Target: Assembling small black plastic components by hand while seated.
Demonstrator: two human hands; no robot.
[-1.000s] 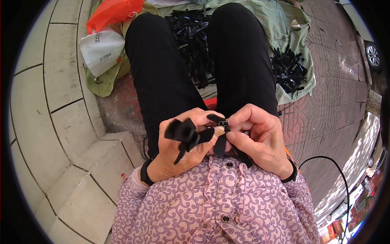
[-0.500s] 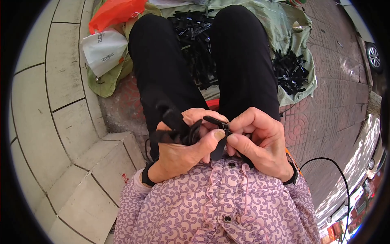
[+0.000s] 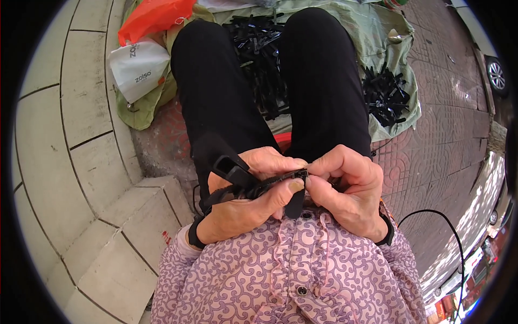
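Observation:
Just above my lap, my left hand (image 3: 237, 213) is closed round several flat black strips (image 3: 233, 168), some of which stick up between thumb and fingers. One black strip with a small buckle-like fitting (image 3: 300, 174) lies between both sets of fingertips; its exact kind is too small to make out. On its right end, my right hand (image 3: 350, 186) pinches with thumb and forefinger, the other fingers curled. A flat black tab (image 3: 294, 205) hangs below the fitting. My fingers hide part of the piece.
Past my knees, a pile of black pieces (image 3: 259, 59) lies on a green cloth (image 3: 372, 32), with a smaller black heap (image 3: 386, 96) at the right. Orange (image 3: 156, 19) and white bags (image 3: 139, 67) sit far left, beside a tiled step (image 3: 118, 254). A black cable (image 3: 458, 237) curves at right.
The long strip at the fitting has swung down nearly in line with the bundle. My right hand has shifted slightly right, and the bundle in my left hand has tilted.

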